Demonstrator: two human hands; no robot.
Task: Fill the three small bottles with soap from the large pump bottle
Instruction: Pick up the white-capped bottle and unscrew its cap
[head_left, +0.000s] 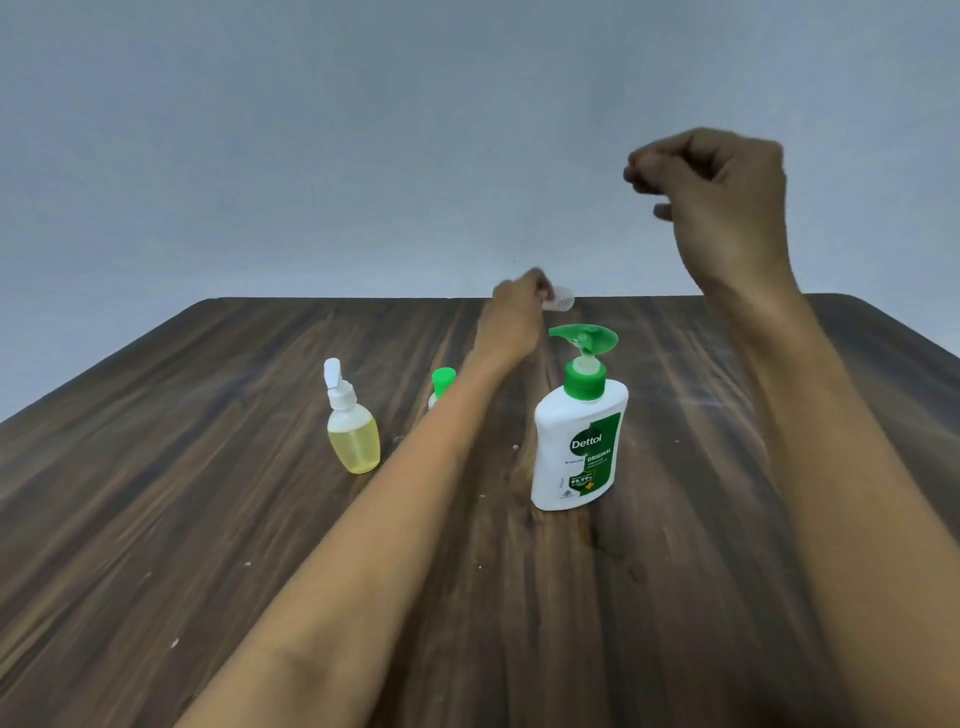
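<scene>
The large white pump bottle (579, 441) with a green pump head stands upright on the dark wooden table (208, 519). My left hand (514, 317) reaches beyond it and holds a small clear bottle (561, 300), tilted sideways just above and behind the pump spout. My right hand (717, 208) is raised high to the right with its fingers curled; whether it pinches something small is blurred. A small oval bottle (353, 431) of yellow liquid with a white flip cap stands at the left. A small bottle with a green cap (443, 382) is partly hidden behind my left forearm.
A plain grey wall rises behind the table's far edge (363, 298). A few small crumbs lie on the wood near the bottles.
</scene>
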